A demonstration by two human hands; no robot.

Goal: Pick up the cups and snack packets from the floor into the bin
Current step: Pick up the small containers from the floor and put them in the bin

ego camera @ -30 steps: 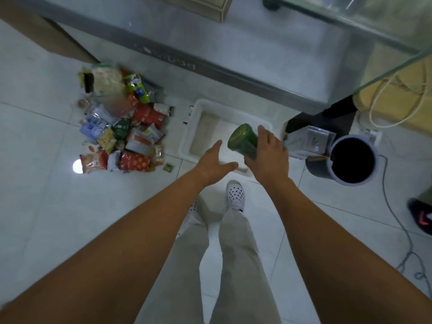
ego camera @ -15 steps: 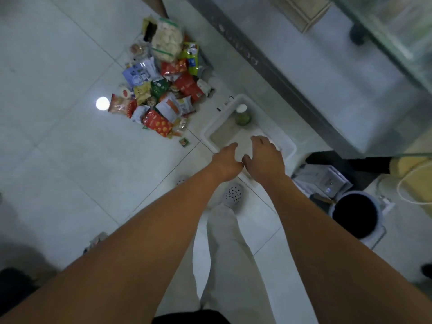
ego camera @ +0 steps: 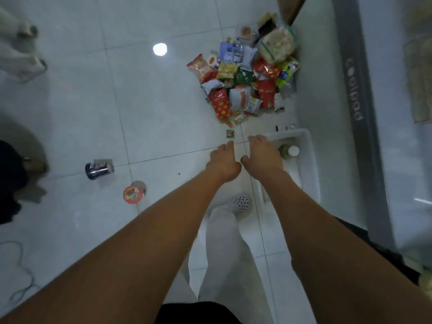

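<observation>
Head view: the left hand (ego camera: 224,160) and right hand (ego camera: 261,155) hover empty, fingers loose, by the white bin (ego camera: 309,146), which holds a green cup (ego camera: 283,149). Another pick seems due: stoop to the packet pile (ego camera: 245,83) or the red-lidded cup (ego camera: 133,193) on the floor.

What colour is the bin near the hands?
The bin is white, best seen in the head view.

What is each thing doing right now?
White plastic bin: on floor, one cup inside.
Green cup: inside the bin.
Dark blue cup: on its side on the floor.
Red-topped round cup: on the floor.
Colourful snack packets: heaped on the floor.
Left hand: empty, relaxed.
Right hand: empty, relaxed.
</observation>
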